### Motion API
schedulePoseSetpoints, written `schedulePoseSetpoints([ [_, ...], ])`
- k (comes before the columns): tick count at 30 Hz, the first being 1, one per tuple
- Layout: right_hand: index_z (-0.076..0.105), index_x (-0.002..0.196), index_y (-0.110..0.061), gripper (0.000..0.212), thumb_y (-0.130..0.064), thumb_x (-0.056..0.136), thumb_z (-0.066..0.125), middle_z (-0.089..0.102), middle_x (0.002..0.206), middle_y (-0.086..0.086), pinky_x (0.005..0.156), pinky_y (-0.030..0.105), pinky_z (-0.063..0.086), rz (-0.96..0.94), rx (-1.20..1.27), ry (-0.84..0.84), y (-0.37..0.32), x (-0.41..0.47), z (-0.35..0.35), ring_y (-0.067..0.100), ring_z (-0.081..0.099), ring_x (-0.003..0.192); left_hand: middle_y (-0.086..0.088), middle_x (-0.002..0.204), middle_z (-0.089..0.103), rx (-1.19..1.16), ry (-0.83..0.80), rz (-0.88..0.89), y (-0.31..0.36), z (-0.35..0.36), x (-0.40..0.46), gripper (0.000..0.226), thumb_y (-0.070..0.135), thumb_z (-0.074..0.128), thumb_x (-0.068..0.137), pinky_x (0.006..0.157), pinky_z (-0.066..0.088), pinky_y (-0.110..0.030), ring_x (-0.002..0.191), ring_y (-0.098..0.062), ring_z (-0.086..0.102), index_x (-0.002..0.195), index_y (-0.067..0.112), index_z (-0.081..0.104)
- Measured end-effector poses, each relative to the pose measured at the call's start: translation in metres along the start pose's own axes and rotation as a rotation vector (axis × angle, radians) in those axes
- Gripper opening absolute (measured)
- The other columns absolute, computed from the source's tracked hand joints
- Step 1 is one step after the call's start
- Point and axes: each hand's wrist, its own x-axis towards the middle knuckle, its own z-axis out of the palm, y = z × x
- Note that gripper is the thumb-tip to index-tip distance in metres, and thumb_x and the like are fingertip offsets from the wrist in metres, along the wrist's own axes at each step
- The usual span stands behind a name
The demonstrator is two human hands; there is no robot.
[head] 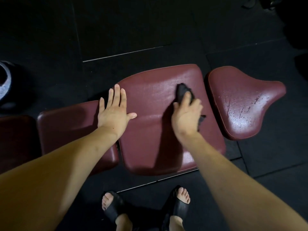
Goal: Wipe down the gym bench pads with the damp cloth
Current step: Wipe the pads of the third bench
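Dim gym floor, black rubber floor tiles (150,30), maroon padded bench pads (150,130) (cracked vinyl), weight plate (5,84) nearby

No readable text, label, brand, number or sign anywhere in view. Maroon pads (150,114) plain, no logo or stitched lettering visible. Dark cloth (183,91) unmarked. Black sandals (176,207) show no brand. Round metal object (5,84) at left edge too dim and cropped to read any marking. Floor mats (133,30) bare of print.
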Motion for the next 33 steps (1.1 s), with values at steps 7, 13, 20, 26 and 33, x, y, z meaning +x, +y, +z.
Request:
schedulePoseSetpoints([
  [7, 0.046, 0.149, -0.009, 0.061, -0.038, 0.098, 0.059, 0.053, 0.114, 0.024, 0.086, 0.051, 0.047, -0.522, 0.046, -0.087, 0.013, -0.017, -0.011, 0.041, 0.050, 0.093, -0.001, 0.173, 0.006, -0.118, 0.141, 0.046, 0.007, 0.010, -0.038, 0.060, 0.041, 0.040, 0.107, 0.127, 0.015, -0.050, 0.159, -0.022, 0.005, 0.163, 0.024, 0.023],
  [13, 0.039, 0.153, -0.009, 0.058, -0.037, 0.104, 0.050, 0.046, 0.129, 0.031, 0.103, 0.055, 0.035, 0.128, -0.005, -0.106, 0.091, 0.020, -0.017, 0.050, 0.047, 0.112, 0.001, 0.171, 0.019, -0.199, 0.162, 0.053, 0.044, 0.021, -0.056, 0.056, 0.034, 0.042, 0.108, 0.120, 0.030, -0.051, 0.156, -0.025, 0.020, 0.162, 0.028, 0.027],
  [20, 0.048, 0.148, -0.010, 0.054, -0.037, 0.101, 0.048, 0.053, 0.114, 0.019, 0.081, 0.047, 0.044, -0.448, 0.098, -0.139, -0.016, -0.072, -0.016, 0.036, 0.048, 0.094, -0.002, 0.170, 0.021, -0.310, 0.189, 0.002, 0.051, 0.034, -0.057, 0.047, 0.025, 0.040, 0.109, 0.127, 0.019, -0.047, 0.158, -0.023, 0.013, 0.155, 0.017, 0.042],
  [26, 0.056, 0.142, -0.011, 0.055, -0.042, 0.098, 0.048, 0.056, 0.109, 0.025, 0.082, 0.051, 0.046, -0.327, 0.011, -0.037, 0.086, 0.001, -0.019, 0.043, 0.053, 0.089, -0.006, 0.166, 0.029, -0.324, 0.167, 0.032, 0.041, 0.034, -0.070, 0.047, 0.021, 0.042, 0.107, 0.126, 0.025, -0.047, 0.156, -0.025, 0.018, 0.154, 0.013, 0.045],
  [33, 0.050, 0.145, -0.010, 0.052, -0.035, 0.100, 0.053, 0.050, 0.123, 0.029, 0.094, 0.052, 0.040, 0.131, 0.006, -0.047, 0.074, -0.004, -0.018, 0.047, 0.050, 0.107, -0.006, 0.170, 0.021, -0.334, 0.129, 0.048, 0.039, 0.034, -0.070, 0.053, 0.018, 0.042, 0.105, 0.128, 0.019, -0.046, 0.158, -0.024, 0.011, 0.158, 0.015, 0.039],
])
